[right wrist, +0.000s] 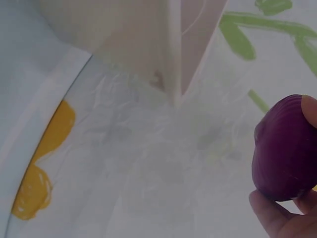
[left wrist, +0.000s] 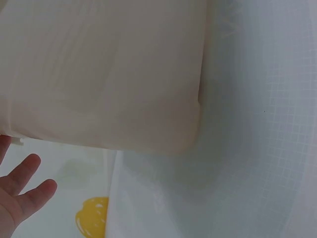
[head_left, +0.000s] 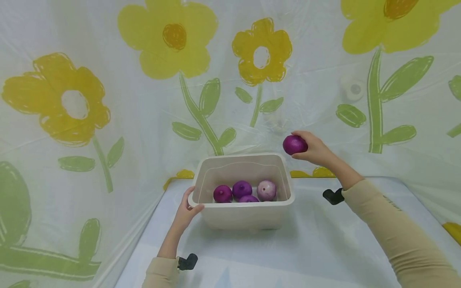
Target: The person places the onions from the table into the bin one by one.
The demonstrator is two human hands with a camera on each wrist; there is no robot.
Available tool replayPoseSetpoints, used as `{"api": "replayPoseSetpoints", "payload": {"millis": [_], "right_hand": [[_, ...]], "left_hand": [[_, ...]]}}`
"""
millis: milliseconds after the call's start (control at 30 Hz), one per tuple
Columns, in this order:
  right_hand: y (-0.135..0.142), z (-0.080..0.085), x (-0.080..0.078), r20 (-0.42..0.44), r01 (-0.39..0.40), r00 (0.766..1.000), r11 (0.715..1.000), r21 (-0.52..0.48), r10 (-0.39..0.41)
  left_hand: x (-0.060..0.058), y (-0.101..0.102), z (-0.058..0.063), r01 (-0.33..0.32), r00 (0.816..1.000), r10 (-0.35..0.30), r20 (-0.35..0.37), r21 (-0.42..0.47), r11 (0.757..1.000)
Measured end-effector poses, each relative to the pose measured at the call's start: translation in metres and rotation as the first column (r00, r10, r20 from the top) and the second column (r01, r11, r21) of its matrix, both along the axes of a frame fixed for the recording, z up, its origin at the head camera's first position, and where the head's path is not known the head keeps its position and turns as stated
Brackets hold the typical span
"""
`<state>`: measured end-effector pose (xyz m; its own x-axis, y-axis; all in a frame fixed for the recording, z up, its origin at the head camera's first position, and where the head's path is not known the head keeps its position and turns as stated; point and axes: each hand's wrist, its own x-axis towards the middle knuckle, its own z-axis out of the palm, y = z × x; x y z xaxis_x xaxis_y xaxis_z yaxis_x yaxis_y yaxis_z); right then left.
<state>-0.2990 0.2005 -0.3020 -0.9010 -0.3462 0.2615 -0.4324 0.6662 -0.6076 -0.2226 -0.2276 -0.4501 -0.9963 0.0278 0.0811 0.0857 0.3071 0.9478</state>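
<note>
A red onion [head_left: 295,145] is held up in my right hand [head_left: 312,149], pinched between thumb and fingers, above and right of the bin. Its purple skin fills the right side of the right wrist view, where fingertips [right wrist: 271,210] press against it. My left hand [head_left: 186,209] holds the near left corner of the off-white plastic bin [head_left: 243,216], thumb lying over the rim. In the left wrist view some fingers [left wrist: 29,168] spread out beside the bin's wall. Inside sit several onions: a magenta one [head_left: 222,194], a purple one [head_left: 242,189], a pale one [head_left: 267,190] and another partly hidden by the front rim.
The bin stands on a white-covered table [head_left: 317,240], near its back edge. Behind and along the left hangs a whitish curtain [head_left: 144,120] printed with yellow flowers. A black wrist mount [head_left: 333,197] sits by the right sleeve, and a matching mount [head_left: 188,262] by the left.
</note>
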Motion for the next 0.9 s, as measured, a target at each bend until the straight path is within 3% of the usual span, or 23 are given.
{"api": "replayPoseSetpoints", "payload": {"millis": [367, 633, 833, 900], "right_hand": [[-0.041, 0.002, 0.008, -0.019, -0.094, 0.995, 0.992, 0.082, 0.096], [-0.052, 0.01, 0.014, -0.055, -0.15, 0.986, 0.985, 0.08, 0.155], [-0.044, 0.012, 0.017, -0.047, -0.13, 0.99, 0.989, 0.071, 0.133], [-0.039, 0.012, 0.017, -0.047, -0.118, 0.992, 0.99, 0.074, 0.121]], "left_hand": [[0.001, 0.001, 0.001, 0.003, 1.0, -0.003, -0.009, 0.001, 1.0], [0.002, 0.001, 0.002, 0.008, 1.0, -0.008, 0.008, 0.002, 1.0], [0.016, 0.009, 0.025, 0.028, 0.999, -0.028, 0.015, 0.009, 1.0], [0.014, 0.008, 0.024, 0.028, 0.999, -0.029, 0.021, 0.015, 0.999]]}}
